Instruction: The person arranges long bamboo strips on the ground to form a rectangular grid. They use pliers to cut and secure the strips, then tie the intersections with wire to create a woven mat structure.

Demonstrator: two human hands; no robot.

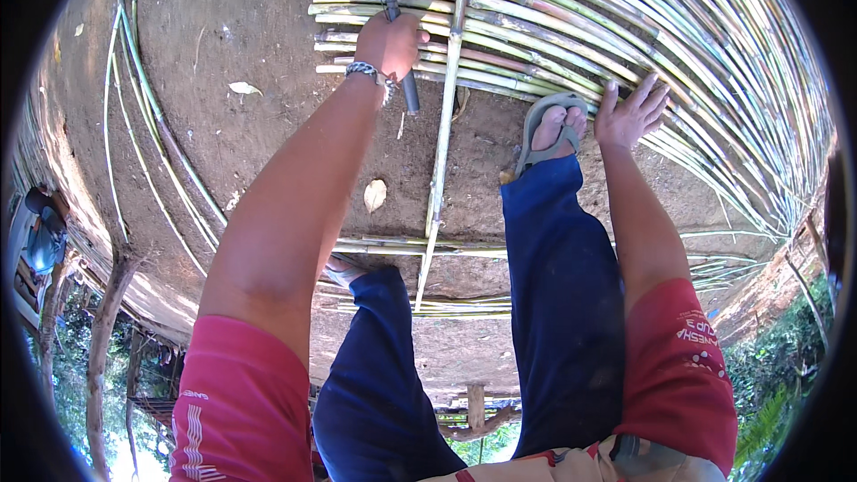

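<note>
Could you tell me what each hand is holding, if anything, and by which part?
The left hand grips a dark, slender metal tool around its handle. The right hand holds nothing, resting open on the woven bamboo slat mat.

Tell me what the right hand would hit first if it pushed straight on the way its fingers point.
The right hand already lies on the woven bamboo mat, fingers spread toward the far strips. Going straight on, it would likely just slide along those bamboo slats; nothing else shows in that line.
</note>
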